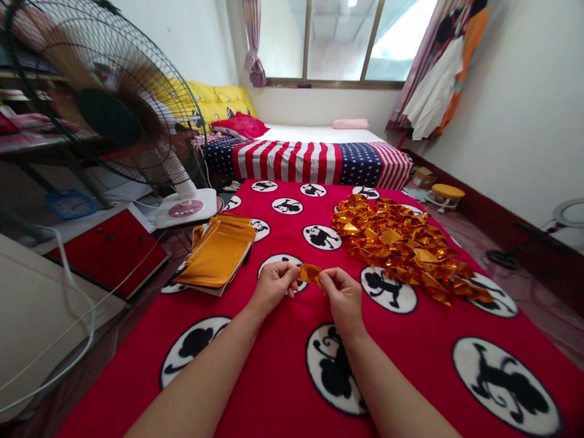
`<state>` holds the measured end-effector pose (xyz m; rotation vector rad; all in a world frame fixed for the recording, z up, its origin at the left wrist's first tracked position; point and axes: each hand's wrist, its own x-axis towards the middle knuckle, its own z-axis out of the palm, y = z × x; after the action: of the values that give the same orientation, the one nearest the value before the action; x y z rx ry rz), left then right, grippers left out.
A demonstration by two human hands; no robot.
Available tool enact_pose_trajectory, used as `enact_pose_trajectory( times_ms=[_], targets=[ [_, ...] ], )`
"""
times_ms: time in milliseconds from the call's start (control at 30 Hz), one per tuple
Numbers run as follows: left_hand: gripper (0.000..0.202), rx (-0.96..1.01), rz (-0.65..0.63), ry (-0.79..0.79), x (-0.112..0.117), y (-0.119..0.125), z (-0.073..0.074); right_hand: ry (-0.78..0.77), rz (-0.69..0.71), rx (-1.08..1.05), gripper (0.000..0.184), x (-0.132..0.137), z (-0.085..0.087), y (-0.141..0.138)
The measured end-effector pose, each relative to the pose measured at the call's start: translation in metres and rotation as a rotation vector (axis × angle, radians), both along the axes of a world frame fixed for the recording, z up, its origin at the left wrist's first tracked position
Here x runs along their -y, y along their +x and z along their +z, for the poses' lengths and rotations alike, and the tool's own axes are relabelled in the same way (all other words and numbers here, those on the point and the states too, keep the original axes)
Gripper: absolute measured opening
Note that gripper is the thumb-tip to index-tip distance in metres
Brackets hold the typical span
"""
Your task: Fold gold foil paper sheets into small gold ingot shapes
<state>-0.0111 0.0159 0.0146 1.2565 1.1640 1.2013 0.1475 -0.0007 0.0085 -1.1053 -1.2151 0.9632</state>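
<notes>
Head view looks down on a red monkey-print blanket [274, 389] where shiny gold-orange foil paper is being worked by both hands. One small strip of foil paper [311, 274] sits between them, over the middle of the blanket and held up at both ends: the left hand [276, 281] pinches its left end between thumb and fingers, and the right hand [342, 295] pinches the right end the same way, with the other fingers curled in. The strip looks narrow and partly folded — its exact creases are too small to make out. To the left lies a stack of flat foil sheets [221, 250], loosely squared, with pale edges showing along its lower side. To the right spreads a broad heap of folded foil pieces [396, 240], angular and glinting, heaped on one another and thinning out toward the near right end. Judging by how things lie, a good many pieces are already shaped, one is partway through in the hands, and the flat sheets at left remain unfolded — how many, the stack does not reveal. Beyond the stack, a floor fan [107, 115] stands at the left, its blades blurred.
</notes>
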Motion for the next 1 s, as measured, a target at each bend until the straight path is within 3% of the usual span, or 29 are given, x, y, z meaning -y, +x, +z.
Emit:
enact_pose_trajectory(
  times_ms=[233,400,567,767,1000],
  targets=[
    [0.047,-0.001,-0.126,-0.070,0.0005,-0.0029,-0.0017,-0.027,-0.021,-0.054,0.023,-0.0009,-0.0009,0.0011],
    [0.043,-0.019,-0.076,0.024,0.0023,-0.0010,-0.0001,-0.040,-0.004,-0.088,0.023,-0.0002,-0.0008,-0.0017],
    [0.037,0.004,-0.070,0.020,0.0030,0.0030,0.0026,-0.035,0.034,-0.109,0.024,0.0008,-0.0002,-0.0036],
    [0.032,-0.003,-0.075,0.045,0.0055,0.0022,0.0057,-0.076,0.216,-0.047,0.031,0.0003,-0.0023,-0.0027],
    [0.047,0.003,-0.131,-0.030,0.0049,0.0027,0.0000,-0.081,0.200,-0.019,0.034,-0.0001,-0.0040,0.0005]
  ],
)
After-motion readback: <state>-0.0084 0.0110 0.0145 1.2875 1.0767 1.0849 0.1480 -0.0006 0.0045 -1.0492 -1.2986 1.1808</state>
